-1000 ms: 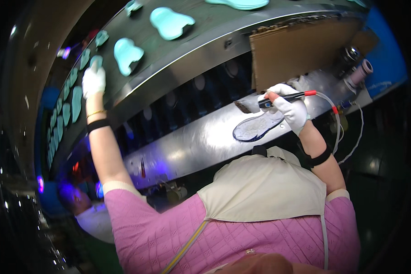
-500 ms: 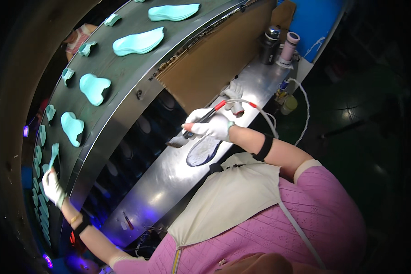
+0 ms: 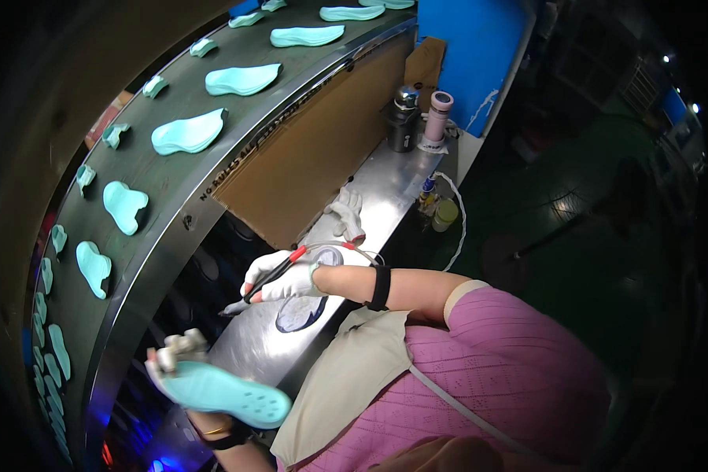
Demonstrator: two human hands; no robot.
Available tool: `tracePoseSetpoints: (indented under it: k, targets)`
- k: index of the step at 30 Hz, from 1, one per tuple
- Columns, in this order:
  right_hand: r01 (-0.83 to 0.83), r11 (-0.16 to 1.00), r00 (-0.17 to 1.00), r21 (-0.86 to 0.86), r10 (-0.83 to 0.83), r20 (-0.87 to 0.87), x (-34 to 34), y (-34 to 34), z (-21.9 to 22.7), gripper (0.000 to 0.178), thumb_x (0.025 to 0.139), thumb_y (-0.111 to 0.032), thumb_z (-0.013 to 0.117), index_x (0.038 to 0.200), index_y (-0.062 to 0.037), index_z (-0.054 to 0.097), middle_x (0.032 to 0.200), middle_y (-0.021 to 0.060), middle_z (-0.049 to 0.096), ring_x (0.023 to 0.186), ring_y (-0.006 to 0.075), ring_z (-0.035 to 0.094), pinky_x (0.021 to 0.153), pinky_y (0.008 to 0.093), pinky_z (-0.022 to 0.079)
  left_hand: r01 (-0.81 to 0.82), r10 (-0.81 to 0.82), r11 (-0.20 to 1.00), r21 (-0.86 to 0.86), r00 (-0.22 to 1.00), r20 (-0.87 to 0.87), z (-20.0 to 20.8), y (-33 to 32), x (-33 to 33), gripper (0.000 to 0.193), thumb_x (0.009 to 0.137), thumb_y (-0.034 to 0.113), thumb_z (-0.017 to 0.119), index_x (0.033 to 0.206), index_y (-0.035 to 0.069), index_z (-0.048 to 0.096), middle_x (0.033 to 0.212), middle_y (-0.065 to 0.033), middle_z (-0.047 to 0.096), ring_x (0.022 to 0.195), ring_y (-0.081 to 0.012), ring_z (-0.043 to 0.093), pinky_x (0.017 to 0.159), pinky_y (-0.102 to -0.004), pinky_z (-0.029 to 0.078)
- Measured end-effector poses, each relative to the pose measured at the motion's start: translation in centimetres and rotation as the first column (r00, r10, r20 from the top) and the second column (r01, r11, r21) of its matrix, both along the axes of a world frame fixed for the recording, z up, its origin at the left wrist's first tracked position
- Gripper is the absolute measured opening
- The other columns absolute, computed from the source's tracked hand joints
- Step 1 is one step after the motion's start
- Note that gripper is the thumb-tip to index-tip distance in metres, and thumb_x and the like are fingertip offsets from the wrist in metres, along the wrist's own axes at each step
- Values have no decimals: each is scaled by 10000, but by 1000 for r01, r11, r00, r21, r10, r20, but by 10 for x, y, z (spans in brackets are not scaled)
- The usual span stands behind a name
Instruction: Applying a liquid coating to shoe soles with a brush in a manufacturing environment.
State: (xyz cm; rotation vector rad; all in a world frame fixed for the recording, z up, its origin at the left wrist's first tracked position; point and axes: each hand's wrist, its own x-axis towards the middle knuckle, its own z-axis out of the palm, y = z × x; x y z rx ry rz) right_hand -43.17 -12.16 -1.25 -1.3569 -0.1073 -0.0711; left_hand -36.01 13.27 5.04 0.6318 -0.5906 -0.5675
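My left hand (image 3: 178, 355), in a pale glove with bare fingertips, grips a teal shoe sole (image 3: 228, 395) by its far end and edge. The sole is tilted, its surface with several dark holes facing me, over the near part of the metal bench. My gloved right hand (image 3: 287, 282) is closed round the black, red-banded handle of a brush (image 3: 269, 280) with a thin tube attached. The brush tip points down left, above the bench and apart from the sole. Beside that hand, a whitish oval pad (image 3: 299, 313) with a dark rim lies on the bench.
A curved conveyor belt (image 3: 161, 185) carrying several teal soles and smaller teal pieces runs along the left. Cardboard (image 3: 307, 149) stands between it and the metal bench (image 3: 248, 346). Spare gloves (image 3: 344, 214), a black flask (image 3: 402, 122) and a pink bottle (image 3: 438, 116) stand or lie farther back.
My left hand has come from the belt toward my body, bringing the teal sole over the bench. The right hand still holds the brush. The whole view has shifted.
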Motion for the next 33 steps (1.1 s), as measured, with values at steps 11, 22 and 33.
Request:
tracePoseSetpoints:
  k: [11, 22, 33]
  targets:
    - [48, 998, 985, 33, -52, 162, -15, 8, 15, 155, 779, -82, 692, 903, -42, 608, 896, 51, 633, 858, 128, 599, 769, 274, 481, 222, -167, 974, 40, 831, -531, -82, -31, -16, 733, 857, 568, 344, 1301, -13, 389, 1196, -172, 518, 953, -274, 576, 791, -378, 498]
    - [139, 987, 980, 79, -148, 136, 9, 38, 9, 180, 799, 7, 643, 953, -20, 554, 932, 71, 636, 851, 107, 599, 776, 243, 488, -259, 270, 963, 76, 899, -344, -77, -68, -55, 593, 849, 606, 404, 1198, 135, 485, 1115, -96, 575, 933, -228, 596, 878, -355, 472]
    - [145, 919, 911, -367, 21, 412, 5, 59, 16, 138, 757, 12, 679, 871, -17, 606, 894, 73, 630, 828, 146, 614, 774, 258, 488, -303, 328, 945, 125, 872, -365, -76, -43, -35, 614, 830, 582, 427, 1206, 99, 480, 1146, -169, 556, 1035, -288, 557, 885, -415, 478]
